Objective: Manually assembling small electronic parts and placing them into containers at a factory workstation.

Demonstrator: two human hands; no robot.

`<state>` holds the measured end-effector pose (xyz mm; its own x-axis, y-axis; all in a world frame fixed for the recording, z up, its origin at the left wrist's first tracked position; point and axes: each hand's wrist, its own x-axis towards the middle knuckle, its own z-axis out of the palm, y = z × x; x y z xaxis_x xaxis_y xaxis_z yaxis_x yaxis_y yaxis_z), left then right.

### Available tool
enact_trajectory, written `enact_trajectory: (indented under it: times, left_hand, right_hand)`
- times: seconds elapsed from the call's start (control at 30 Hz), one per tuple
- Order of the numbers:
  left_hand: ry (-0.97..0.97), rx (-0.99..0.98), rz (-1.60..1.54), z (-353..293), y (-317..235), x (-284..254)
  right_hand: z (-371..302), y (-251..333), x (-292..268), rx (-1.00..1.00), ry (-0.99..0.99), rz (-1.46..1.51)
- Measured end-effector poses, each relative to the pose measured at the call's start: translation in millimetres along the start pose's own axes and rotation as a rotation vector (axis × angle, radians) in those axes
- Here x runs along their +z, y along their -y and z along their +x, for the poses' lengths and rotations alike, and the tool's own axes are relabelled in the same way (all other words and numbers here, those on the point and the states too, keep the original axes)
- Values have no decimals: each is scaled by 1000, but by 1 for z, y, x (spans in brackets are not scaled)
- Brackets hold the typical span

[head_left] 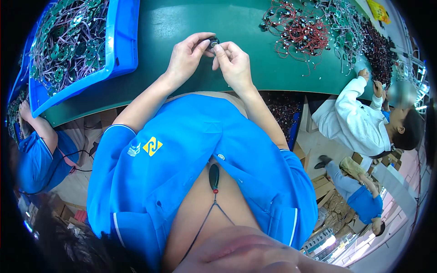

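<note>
Over the green table my left hand point(187, 55) is closed, its thumb and fingers pinching a small round black part point(212, 41) with a pale, ring-like middle. From the other side my right hand point(233, 63) presses thumb and fingertips against the same part. The fingers cover much of it, so its exact kind does not show. Both hands are close together, a little above the tabletop, with the forearms reaching up from my body.
At left stands a blue bin point(122, 43) of green circuit boards with pinkish wires. Red-wired parts point(302, 32) lie in a tangle at right on the green table point(177, 20), beside more boards point(341, 29) and dark parts point(378, 50). Co-workers sit on both sides; another person is behind.
</note>
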<state>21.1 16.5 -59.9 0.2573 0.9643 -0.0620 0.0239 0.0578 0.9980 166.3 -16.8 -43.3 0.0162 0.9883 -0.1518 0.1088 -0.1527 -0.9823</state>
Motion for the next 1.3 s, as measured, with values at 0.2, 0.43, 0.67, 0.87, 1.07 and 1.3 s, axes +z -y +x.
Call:
enact_trajectory:
  times: [0.2,0.43,0.67,0.87,1.07,1.3]
  left_hand:
    - [-26,21,70,-2,-2,1]
    - [-31,71,96,-3,1,4]
    - [-2,104,-35,-3,0,7]
    - [19,143,12,-1,3,3]
    - [-32,103,26,-2,10,5]
    - [22,174,126,0,0,3]
  right_hand:
    - [-1,3,2,-4,-9,-41]
    - [-4,-3,2,-15,-33,-11]
    - [-10,-8,8,-77,-112,38]
    - [-12,-15,11,-104,-118,84]
    - [-11,-7,7,-97,-67,-191]
    - [-10,-13,1,-137,-79,-408]
